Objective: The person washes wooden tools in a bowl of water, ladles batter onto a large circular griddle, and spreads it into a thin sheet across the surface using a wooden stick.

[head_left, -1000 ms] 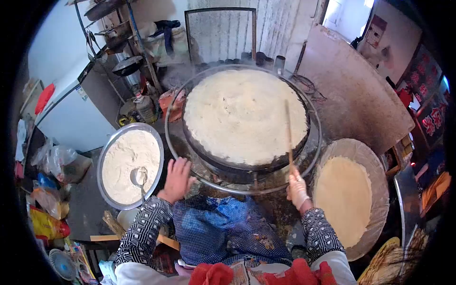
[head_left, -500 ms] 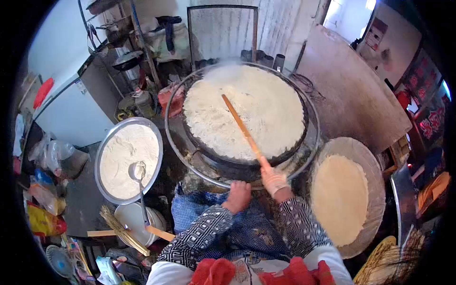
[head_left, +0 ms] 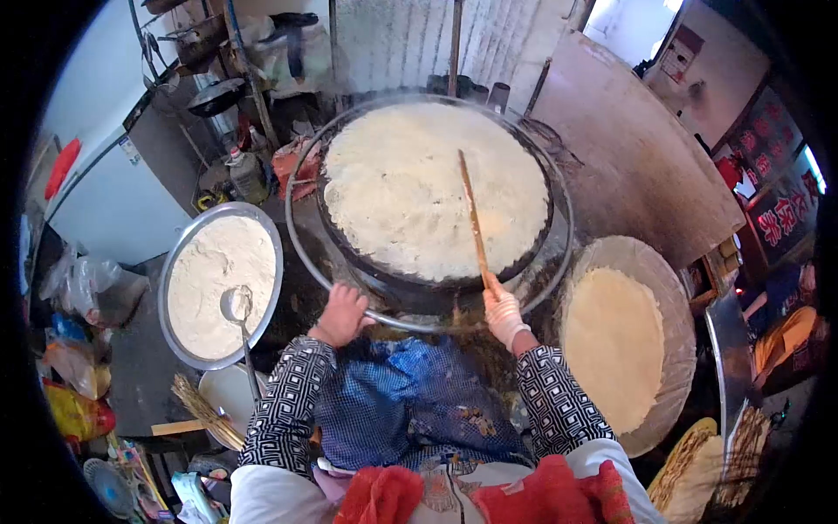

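Observation:
A large round griddle (head_left: 329, 214) stands in front of me, covered by a wide layer of pale batter (head_left: 410, 188). A metal ring (head_left: 301, 255) runs around it. My right hand (head_left: 506, 316), in a thin glove, grips the lower end of a long wooden stick (head_left: 474, 218), which lies slanted over the right part of the batter. My left hand (head_left: 342, 316) holds the near-left part of the ring, its fingers curled over the bar. Left of the griddle is a metal basin (head_left: 278, 253) of batter with a ladle (head_left: 234, 306) in it.
A lined round basket (head_left: 685, 349) at the right holds a pale flat round sheet (head_left: 615, 349). A white bucket (head_left: 234, 393) and a straw brush (head_left: 205, 410) are below the basin. Behind on the right leans a large board (head_left: 628, 148). Plastic bags (head_left: 96, 288) lie far left.
My left hand has slid leftward along the ring, away from my right hand. The stick's far end has swung right, and the batter's surface looks more even. The view has shifted slightly.

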A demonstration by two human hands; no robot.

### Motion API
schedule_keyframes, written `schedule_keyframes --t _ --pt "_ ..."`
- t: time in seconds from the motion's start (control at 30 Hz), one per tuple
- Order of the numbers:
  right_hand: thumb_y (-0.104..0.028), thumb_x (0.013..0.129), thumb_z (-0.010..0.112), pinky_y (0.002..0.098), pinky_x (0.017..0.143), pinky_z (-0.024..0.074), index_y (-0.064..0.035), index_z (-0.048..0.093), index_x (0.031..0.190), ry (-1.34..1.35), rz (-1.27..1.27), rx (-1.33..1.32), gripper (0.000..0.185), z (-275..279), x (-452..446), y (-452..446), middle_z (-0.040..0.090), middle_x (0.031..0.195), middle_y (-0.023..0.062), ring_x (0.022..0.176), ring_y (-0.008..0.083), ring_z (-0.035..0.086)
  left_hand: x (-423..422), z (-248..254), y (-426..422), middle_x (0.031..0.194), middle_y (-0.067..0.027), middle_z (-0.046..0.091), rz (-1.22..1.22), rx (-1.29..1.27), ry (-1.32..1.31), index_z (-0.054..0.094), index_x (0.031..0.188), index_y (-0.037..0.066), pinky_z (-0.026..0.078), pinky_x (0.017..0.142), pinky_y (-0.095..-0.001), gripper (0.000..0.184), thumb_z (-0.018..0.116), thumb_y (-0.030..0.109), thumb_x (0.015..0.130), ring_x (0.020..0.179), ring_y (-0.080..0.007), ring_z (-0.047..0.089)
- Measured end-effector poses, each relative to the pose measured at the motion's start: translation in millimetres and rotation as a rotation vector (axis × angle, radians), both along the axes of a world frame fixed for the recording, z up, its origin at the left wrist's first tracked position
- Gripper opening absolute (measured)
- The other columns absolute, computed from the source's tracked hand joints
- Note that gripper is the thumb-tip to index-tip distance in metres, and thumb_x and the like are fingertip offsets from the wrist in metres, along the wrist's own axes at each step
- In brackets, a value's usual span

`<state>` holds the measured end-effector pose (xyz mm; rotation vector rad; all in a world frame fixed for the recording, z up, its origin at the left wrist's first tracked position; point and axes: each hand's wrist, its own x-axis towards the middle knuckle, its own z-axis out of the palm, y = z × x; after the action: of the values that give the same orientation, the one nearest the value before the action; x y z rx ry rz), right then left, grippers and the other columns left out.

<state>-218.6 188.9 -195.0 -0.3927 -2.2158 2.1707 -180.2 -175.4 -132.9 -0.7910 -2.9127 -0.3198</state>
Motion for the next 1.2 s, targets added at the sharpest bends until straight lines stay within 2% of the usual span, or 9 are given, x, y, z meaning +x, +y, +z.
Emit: schedule_keyframes --t 0.33,0.47,0.67,0.8,0.9,1.07,1.13,1.17,1.2 --pt "-0.012 0.093 0.059 0.0298 0.078 0.0488 -0.0215 0.056 0.133 0.467 0.123 0.421 0.042 81.8 80.1 -72.3 0.069 0.101 0.0148 0.085 0.0131 0.057 39.9 -24.6 133.3 0.098 -0.0166 0.055 -0.022 0.249 0.02 0.057 0.096 0.001 0.033 0.093 -0.0488 0.043 0.075 0.026 0.067 0.1 -0.0341 0.049" --pt "-0.024 0.095 0.043 0.051 0.065 0.0506 -0.0255 0.024 0.146 -0.042 0.479 1.461 0.054 101.1 51.3 24.2 0.067 0.079 0.0205 0.071 0.038 0.066 44.5 -26.7 175.3 0.098 -0.0159 0.054 0.021 0.226 -0.043 0.054 0.101 0.001 0.031 0.094 -0.0464 0.045 0.073 0.023 0.066 0.103 -0.0327 0.048" --pt "-0.02 0.096 0.04 0.0481 0.059 0.0495 -0.014 0.045 0.123 0.132 0.234 1.354 0.028 118.8 17.8 62.5 0.064 0.074 0.0173 0.062 0.0327 0.062 20.7 -33.2 224.5 0.061 -0.0115 0.06 0.036 0.088 0.134 0.067 0.062 0.011 0.042 0.051 -0.0428 0.007 0.068 0.018 0.061 0.062 -0.03 0.062" --pt "-0.021 0.095 0.037 0.0463 0.062 0.052 -0.0121 0.038 0.139 0.288 0.471 0.962 0.044 149.8 85.5 -17.3 0.061 0.103 0.0265 0.072 0.0378 0.064 29.8 -75.3 166.6 0.096 -0.0239 0.052 -0.015 0.235 0.064 0.056 0.098 0.0 0.036 0.087 -0.0503 0.04 0.066 0.017 0.064 0.097 -0.0405 0.05" --pt "-0.017 0.088 0.053 0.0426 0.043 0.047 -0.0223 0.017 0.151 0.17 0.624 1.406 0.074 82.9 84.8 -55.2 0.064 0.062 0.0115 0.053 0.0254 0.064 33.1 -5.4 101.0 0.115 -0.0246 0.047 0.016 0.037 -0.237 0.047 0.111 -0.003 0.027 0.1 -0.0519 0.058 0.072 0.018 0.064 0.113 -0.0412 0.04" --pt "-0.033 0.09 0.054 0.0407 0.045 0.0478 -0.0162 0.039 0.144 0.276 0.369 1.292 0.059 100.6 73.9 31.1 0.061 0.06 0.01 0.053 0.0256 0.062 22.1 -36.8 45.8 0.108 -0.0202 0.053 0.028 0.008 0.007 0.054 0.102 -0.001 0.029 0.098 -0.0512 0.047 0.074 0.014 0.062 0.108 -0.0372 0.046" --pt "-0.041 0.095 0.045 0.0385 0.038 0.0375 -0.0169 0.048 0.088 0.48 0.01 1.849 0.026 72.0 61.3 51.7 0.046 0.048 0.0052 0.041 0.0209 0.046 19.0 -56.4 3.2 0.106 -0.0186 0.057 0.053 0.012 0.087 0.059 0.1 0.0 0.031 0.098 -0.0505 0.044 0.075 0.014 0.062 0.106 -0.0369 0.048" --pt "-0.045 0.098 0.041 0.0375 0.034 0.0324 -0.0172 0.052 0.06 0.523 -0.241 2.074 0.049 58.0 55.8 61.4 0.039 0.042 0.0028 0.035 0.0186 0.038 19.1 -46.8 -6.7 0.1 -0.0172 0.06 0.088 -0.09 -0.001 0.062 0.094 0.001 0.032 0.097 -0.0501 0.035 0.073 0.014 0.063 0.104 -0.036 0.05" --pt "-0.052 0.096 0.042 0.0391 0.044 0.0408 -0.0119 0.058 0.07 0.227 -0.042 1.793 0.05 51.0 34.6 75.8 0.048 0.051 0.0055 0.043 0.0218 0.045 10.9 -33.8 -15.7 0.095 -0.0158 0.063 0.15 -0.195 -0.098 0.066 0.088 0.003 0.033 0.097 -0.0497 0.027 0.07 0.013 0.064 0.102 -0.0351 0.053"
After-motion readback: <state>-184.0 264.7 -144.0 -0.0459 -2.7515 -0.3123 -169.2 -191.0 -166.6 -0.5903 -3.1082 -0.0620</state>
